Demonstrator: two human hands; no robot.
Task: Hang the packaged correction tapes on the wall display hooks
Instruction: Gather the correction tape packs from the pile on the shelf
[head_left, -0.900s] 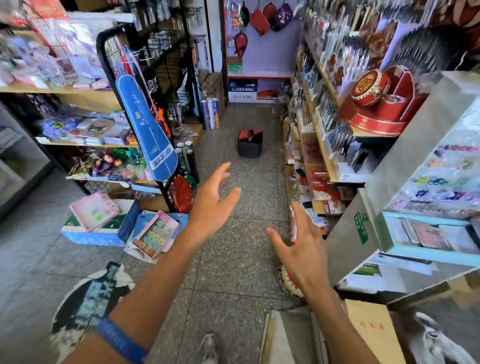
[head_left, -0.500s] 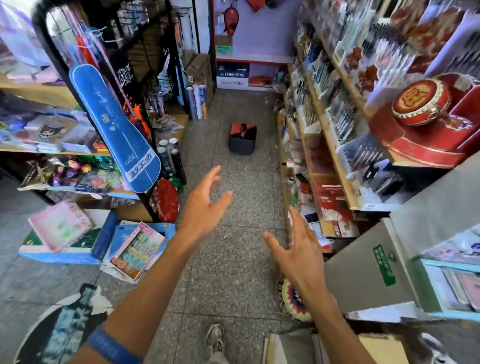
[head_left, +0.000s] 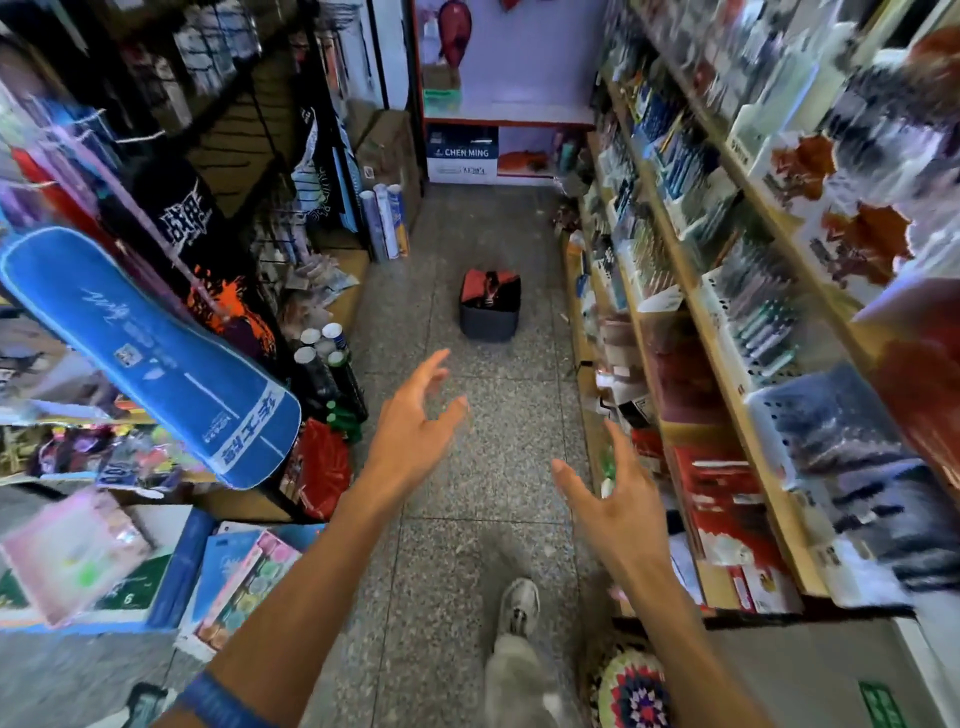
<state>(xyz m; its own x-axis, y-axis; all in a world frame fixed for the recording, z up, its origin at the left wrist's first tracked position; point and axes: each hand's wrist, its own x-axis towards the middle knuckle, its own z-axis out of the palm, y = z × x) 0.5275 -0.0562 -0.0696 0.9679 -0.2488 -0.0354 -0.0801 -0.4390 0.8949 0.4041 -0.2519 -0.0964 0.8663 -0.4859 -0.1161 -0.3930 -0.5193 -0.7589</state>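
Observation:
My left hand and my right hand are both stretched out in front of me over the aisle floor, fingers spread and relaxed, holding nothing. No packaged correction tapes can be picked out in this blurred view. Black wall racks with hooks hang at the upper left, crowded with goods. A dark basket with a red top stands on the floor ahead, well beyond both hands.
Stationery shelves line the right side. A blue racket cover juts out at the left, with shuttlecock tubes and boxes below. My shoe is on the grey floor. A back counter closes the aisle.
I have walked forward down the aisle; the basket and shelves are nearer. Both hands stay stretched out and empty, the left fingers slightly more bent.

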